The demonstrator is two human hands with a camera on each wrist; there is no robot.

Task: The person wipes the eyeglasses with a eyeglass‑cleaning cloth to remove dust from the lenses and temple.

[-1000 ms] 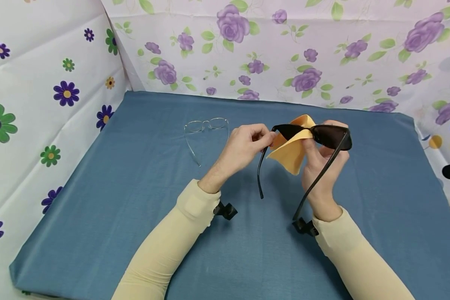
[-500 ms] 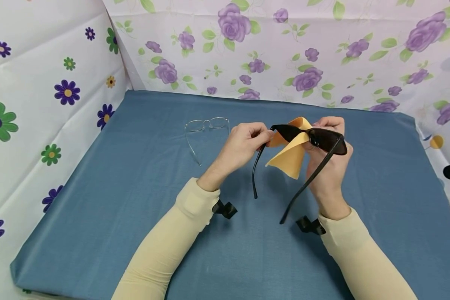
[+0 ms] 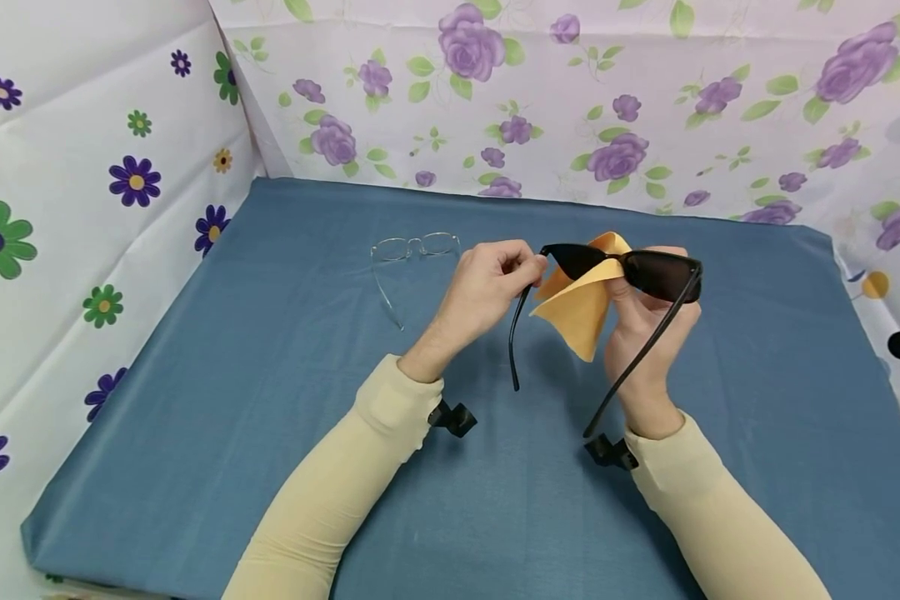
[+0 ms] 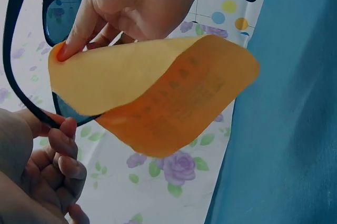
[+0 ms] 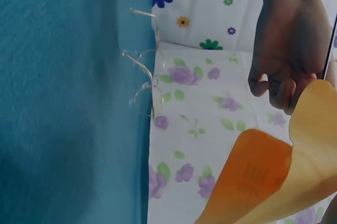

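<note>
A pair of black sunglasses (image 3: 656, 273) is held up over the table, temples unfolded toward me. My left hand (image 3: 487, 283) pinches the frame at its left hinge, as the left wrist view shows too. With thumb and fingers my right hand (image 3: 648, 342) pinches an orange-yellow cleaning cloth (image 3: 581, 312) around the middle of the frame near the bridge. The cloth drapes over part of the left lens, its loose corners hanging down; faint print shows on its inner face (image 4: 174, 103). Some right fingers are hidden behind the right lens in the head view.
Thin metal-framed eyeglasses (image 3: 414, 247) lie unfolded on the blue cloth-covered table (image 3: 270, 333), left of and behind my left hand. Floral sheets (image 3: 540, 100) rise along the table's back and left edges. A small black camera (image 3: 453, 418) sits on each wrist.
The sunglasses' right side and my right hand tilt and shift slightly right, then left, then back. The cloth moves with that hand. My left hand stays nearly still, keeping its pinch.
</note>
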